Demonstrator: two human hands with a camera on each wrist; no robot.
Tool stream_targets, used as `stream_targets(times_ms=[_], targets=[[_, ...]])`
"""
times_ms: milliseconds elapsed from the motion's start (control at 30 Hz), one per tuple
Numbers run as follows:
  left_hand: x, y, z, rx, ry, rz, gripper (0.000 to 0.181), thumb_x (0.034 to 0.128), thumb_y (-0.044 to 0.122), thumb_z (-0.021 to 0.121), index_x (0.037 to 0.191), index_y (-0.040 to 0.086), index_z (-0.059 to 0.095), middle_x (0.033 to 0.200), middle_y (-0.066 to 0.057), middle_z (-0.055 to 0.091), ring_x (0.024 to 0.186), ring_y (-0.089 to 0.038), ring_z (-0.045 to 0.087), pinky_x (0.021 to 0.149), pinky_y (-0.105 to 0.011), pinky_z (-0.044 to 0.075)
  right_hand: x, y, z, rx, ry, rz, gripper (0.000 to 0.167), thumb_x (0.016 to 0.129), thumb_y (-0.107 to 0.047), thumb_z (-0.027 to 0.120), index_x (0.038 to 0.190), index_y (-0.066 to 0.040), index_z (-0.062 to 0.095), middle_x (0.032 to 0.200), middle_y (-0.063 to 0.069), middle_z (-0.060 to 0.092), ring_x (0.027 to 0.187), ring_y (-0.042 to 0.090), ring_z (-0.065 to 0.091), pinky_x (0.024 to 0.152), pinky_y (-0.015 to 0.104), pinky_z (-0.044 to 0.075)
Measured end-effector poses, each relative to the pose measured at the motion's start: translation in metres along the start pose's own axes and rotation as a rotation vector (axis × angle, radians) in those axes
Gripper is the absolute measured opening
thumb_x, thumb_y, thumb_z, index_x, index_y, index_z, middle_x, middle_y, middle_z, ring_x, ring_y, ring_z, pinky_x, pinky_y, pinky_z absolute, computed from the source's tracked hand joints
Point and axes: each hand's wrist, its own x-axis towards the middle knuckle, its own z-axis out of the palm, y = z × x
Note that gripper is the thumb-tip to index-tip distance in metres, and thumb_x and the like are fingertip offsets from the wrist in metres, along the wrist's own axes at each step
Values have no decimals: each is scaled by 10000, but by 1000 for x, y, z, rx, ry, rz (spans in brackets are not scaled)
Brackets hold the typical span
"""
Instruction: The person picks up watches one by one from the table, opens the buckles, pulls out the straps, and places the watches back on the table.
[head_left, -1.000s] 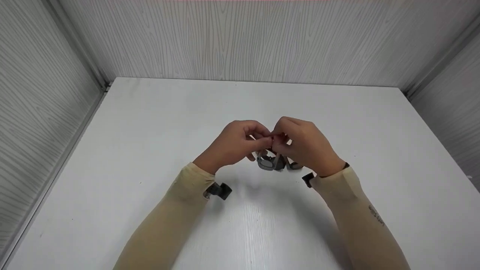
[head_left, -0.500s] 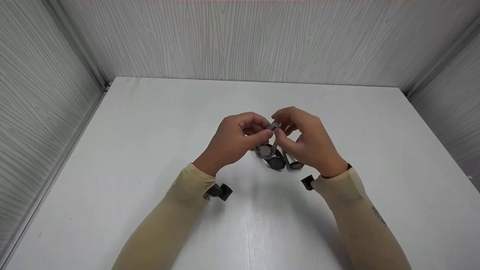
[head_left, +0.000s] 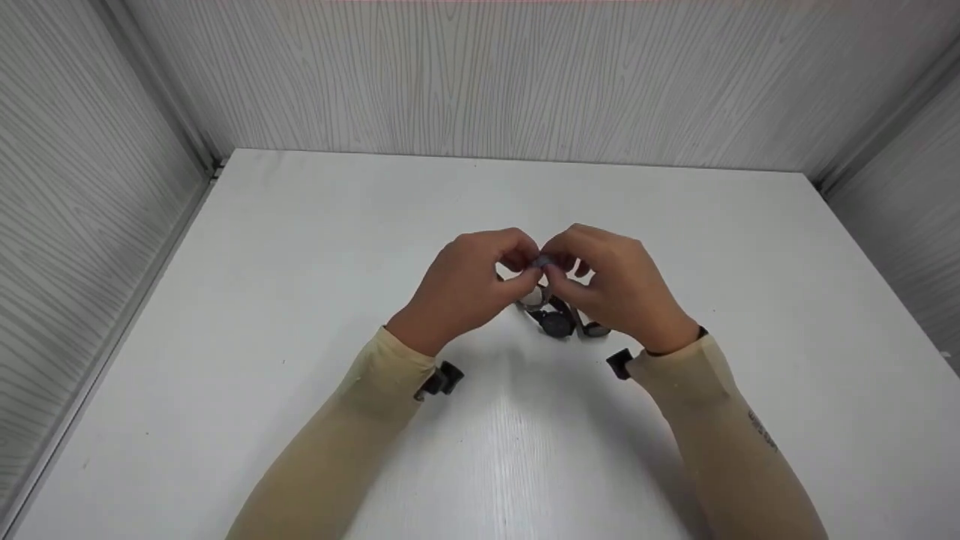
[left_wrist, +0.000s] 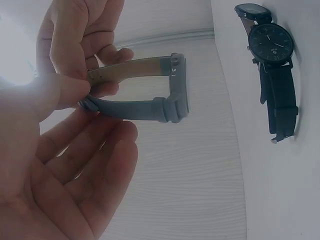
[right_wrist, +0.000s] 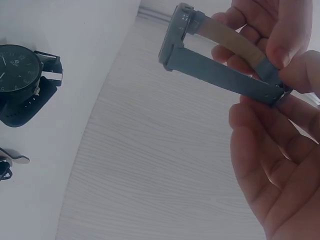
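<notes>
A grey-blue wristwatch (left_wrist: 132, 109) hangs between my hands, its strap formed into a loop with a tan inner side and its case (right_wrist: 175, 37) seen edge-on. My left hand (head_left: 469, 281) pinches the strap near its closing end, with thumb and fingertips. Opposite it, my right hand (head_left: 615, 277) pinches the same end, so the fingertips of both hands meet. Fingers mostly cover the strap end and buckle. Below the hands, a black wristwatch (head_left: 556, 324) with a round dial lies on the white table.
Beside the black watch lies another dark watch (head_left: 596, 329), partly behind my right hand in the head view. The white tabletop (head_left: 337, 240) is bounded by a wood-grain back panel (head_left: 480, 82) and side panels. Small camera mounts (head_left: 442, 379) stick out at both wrists.
The hands rose slightly with the watch, then came a little lower again. Half a second ago the grey strap end showed between more spread fingers; now the fingertips close around it.
</notes>
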Motion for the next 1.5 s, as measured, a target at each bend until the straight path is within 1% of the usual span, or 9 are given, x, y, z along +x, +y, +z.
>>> stream_targets(times_ms=[200,400,500,667,767,1033,1133,1333,1500], targets=[[1,1,-2,-80,-18,-17,72,977,221,684,1003,179,736,890,131,732,801,23,667,731,-267,542,1,3,2,82,-1,13,68,981,-60,660,1009,-108,700,945,-51,697,791,64,622,690,263,530],[2,3,-3,-172,-22,-38,64,974,205,691,1002,178,742,893,125,732,829,-12,679,765,-290,553,0,-5,2,100,3,52,57,1003,-89,645,1033,-92,692,949,-28,687,791,60,612,690,262,536],[1,5,-3,-186,-23,-39,66,977,196,690,1010,177,744,909,126,733,849,-18,681,793,-296,553,0,-11,-1,77,2,68,57,1003,-83,643,1036,-87,690,943,-23,683,784,58,604,688,268,536],[-1,10,-4,-112,-17,-47,58,984,186,687,1011,183,738,921,138,732,854,12,669,808,-293,536,0,-18,-3,-8,-29,81,55,1016,-97,630,1046,-87,676,940,-10,664,781,51,593,674,266,521],[-4,15,-6,-72,0,-51,56,985,183,689,1013,188,738,922,142,734,853,22,667,787,-299,531,0,-21,-1,-11,-26,74,60,1029,-109,614,1060,-89,660,953,-11,660,792,51,599,679,258,523],[-11,21,-5,78,43,-5,59,979,165,691,1017,162,737,929,100,746,858,-32,688,758,-280,524,-3,-31,1,-72,-26,87,66,1032,-94,597,1074,-90,647,966,7,651,789,56,609,668,238,526],[-10,20,-6,88,35,-4,64,979,159,687,1017,162,738,932,100,745,865,-33,690,768,-273,529,-3,-33,4,-94,-12,105,62,1026,-89,613,1072,-90,655,960,9,650,784,64,602,656,257,523],[-8,19,-13,84,43,0,76,978,154,689,1027,175,742,939,108,740,872,-31,685,786,-272,530,-1,-35,14,-85,78,100,86,1042,-101,590,1085,-76,660,946,22,633,805,90,592,686,282,531],[-8,15,-14,149,38,30,60,979,152,695,1013,167,742,933,90,726,879,-58,676,771,-268,527,-1,-33,19,-82,75,102,90,1042,-96,590,1103,-67,650,964,28,630,834,93,603,744,249,535]])
